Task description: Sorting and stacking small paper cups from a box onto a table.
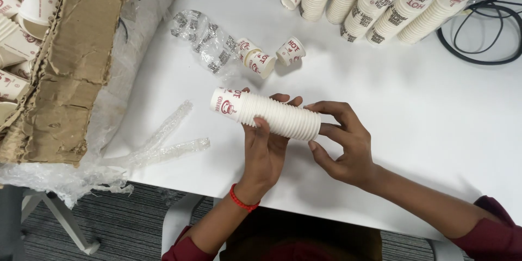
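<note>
A stack of white paper cups with red print lies sideways over the white table. My left hand, with a red band at the wrist, grips it from below around the middle. My right hand holds the stack's right end, fingers curled on the rims. Three loose cups lie on the table just behind the stack.
A torn cardboard box with more cups stands at the left. Crumpled clear plastic wrap lies by the table's front edge and another piece behind. Several tall cup stacks lean at the back, with black cables to their right.
</note>
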